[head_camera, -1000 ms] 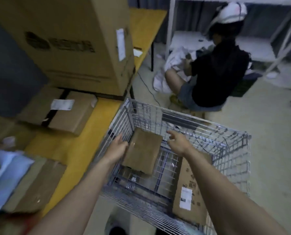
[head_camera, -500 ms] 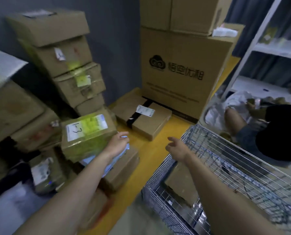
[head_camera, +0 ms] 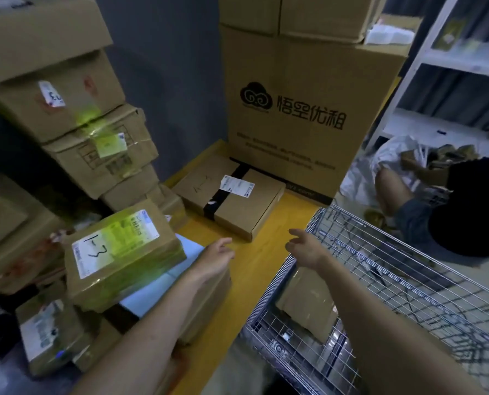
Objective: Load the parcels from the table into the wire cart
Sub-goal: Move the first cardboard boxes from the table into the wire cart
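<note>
Several cardboard parcels crowd the yellow table [head_camera: 254,269]. A flat box with a black tape band [head_camera: 232,195] lies just beyond both hands. A taped parcel marked "1-3" [head_camera: 123,252] sits left of my left hand [head_camera: 216,256], which hovers open over the table, holding nothing. My right hand [head_camera: 304,248] is open too, above the near left corner of the wire cart [head_camera: 386,280]. A brown parcel [head_camera: 309,300] rests inside the cart below my right forearm.
A tall printed carton [head_camera: 294,109] stands at the table's back. A leaning stack of boxes [head_camera: 75,115] fills the left. A person in dark clothes [head_camera: 465,212] sits on the floor beyond the cart, by white shelving [head_camera: 437,52].
My view swung left from the cart to the table. Both hands left the parcel now lying in the cart. My left hand moved from the "1-3" parcel toward the flat box.
</note>
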